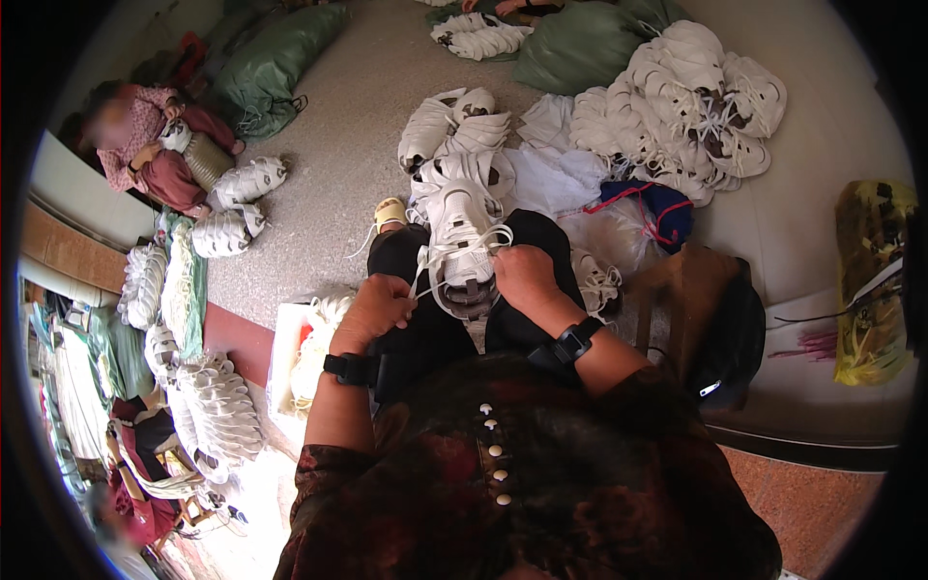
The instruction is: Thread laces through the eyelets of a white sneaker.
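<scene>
A white sneaker (462,227) rests between my knees, toe pointing away and its dark-lined opening toward me. White shoelace (422,266) runs loose across its upper, with a loop on the right side. My left hand (383,304), left of the shoe, pinches a strand of this lace. Closed at the shoe's right edge, my right hand (529,277) has its fingertips by the lace loop; exactly what they grip is hidden. Just beyond the toe lies a stack of white sneakers (454,135).
A heap of white sneakers (691,97) lies at the far right, beside a green sack (580,53). A white box (290,353) with laces stands by my left arm, a black bag (730,333) by my right. Another person (145,145) sits at the far left among shoe bundles (248,182).
</scene>
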`<state>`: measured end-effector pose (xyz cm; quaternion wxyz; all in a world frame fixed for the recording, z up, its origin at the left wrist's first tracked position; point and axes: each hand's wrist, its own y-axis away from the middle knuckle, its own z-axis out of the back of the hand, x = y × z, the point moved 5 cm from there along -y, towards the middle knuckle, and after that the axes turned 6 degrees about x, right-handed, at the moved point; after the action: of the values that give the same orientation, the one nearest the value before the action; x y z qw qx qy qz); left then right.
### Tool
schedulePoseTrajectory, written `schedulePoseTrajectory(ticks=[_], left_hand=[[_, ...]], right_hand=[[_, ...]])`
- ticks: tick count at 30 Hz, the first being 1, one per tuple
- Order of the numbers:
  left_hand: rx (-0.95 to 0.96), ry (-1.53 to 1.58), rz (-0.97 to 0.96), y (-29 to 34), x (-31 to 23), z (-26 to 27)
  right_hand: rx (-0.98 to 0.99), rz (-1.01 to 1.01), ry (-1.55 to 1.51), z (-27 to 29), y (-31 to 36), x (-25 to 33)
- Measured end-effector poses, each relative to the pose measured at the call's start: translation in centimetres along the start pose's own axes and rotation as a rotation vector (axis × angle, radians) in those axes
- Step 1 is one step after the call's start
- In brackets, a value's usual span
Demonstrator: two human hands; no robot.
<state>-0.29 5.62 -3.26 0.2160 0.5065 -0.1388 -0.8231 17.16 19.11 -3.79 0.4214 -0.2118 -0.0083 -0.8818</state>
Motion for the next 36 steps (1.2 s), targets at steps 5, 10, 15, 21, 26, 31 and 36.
schedulePoseTrajectory(ticks=[5, 10, 15, 21, 26, 31, 36], left_hand=[[-0.134, 0.954, -0.188, 0.3, 2.1, 0.2], [-0.221, 1.142, -0.305, -2.3, 3.0, -1.0], [-0.252, 1.016, -0.23, -2.7, 2.1, -1.2], [-0.221, 0.915, -0.212, -3.4, 2.1, -1.8], [-0.244, 0.777, -0.26, -4.7, 2.7, -2.1], [-0.342, 0.702, -0.324, -5.7, 2.1, -2.2], [-0.379, 0.662, -0.351, -5.9, 2.4, -2.4]], right_hand=[[-0.139, 0.137, -0.034, 2.6, -0.7, 3.6], [0.247, 0.111, -0.641, -1.1, -2.5, 5.2], [0.304, -0.093, -0.524, -1.7, -2.8, 4.8], [0.146, 0.22, -0.093, -0.8, -2.3, 5.9], [0.381, 0.232, -0.481, -1.7, -2.0, 6.0], [0.457, -0.083, -0.69, -3.3, -2.1, 4.1], [0.373, -0.107, -0.834, -4.3, -2.2, 3.8]])
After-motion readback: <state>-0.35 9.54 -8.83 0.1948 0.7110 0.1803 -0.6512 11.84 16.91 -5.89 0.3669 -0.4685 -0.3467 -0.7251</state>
